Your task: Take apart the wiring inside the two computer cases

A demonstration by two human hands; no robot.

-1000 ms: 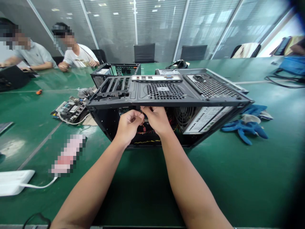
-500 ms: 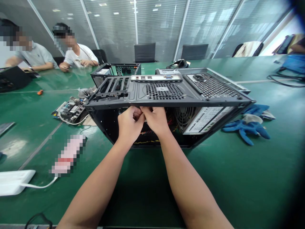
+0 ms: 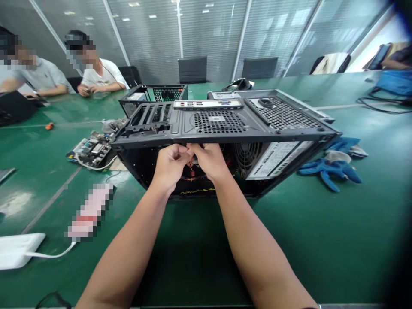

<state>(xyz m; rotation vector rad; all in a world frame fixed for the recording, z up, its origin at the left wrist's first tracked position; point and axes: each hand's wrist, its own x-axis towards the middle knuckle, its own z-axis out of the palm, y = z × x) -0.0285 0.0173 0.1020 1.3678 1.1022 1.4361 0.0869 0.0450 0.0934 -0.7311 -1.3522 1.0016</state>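
Observation:
An open black computer case [image 3: 222, 124] lies on its side on the green table [image 3: 322, 240], its open face toward me. Inside show a power supply [image 3: 273, 156] with a fan and a tangle of red and yellow cables [image 3: 196, 182]. My left hand [image 3: 169, 165] and my right hand [image 3: 209, 161] are together just under the case's top edge, at the open side. Both have their fingers curled in a pinch, touching each other. What they pinch is hidden by the fingers; it seems to be a small cable or connector.
A loose motherboard [image 3: 92, 148] lies left of the case. A second case frame [image 3: 154, 94] stands behind. Blue gloves [image 3: 331, 169] lie to the right. A white box [image 3: 17, 251] with a cable sits at the near left. Two people sit at the far left.
My two hands have drawn together and risen slightly toward the case's top edge. The view has shifted a little; the case stays put.

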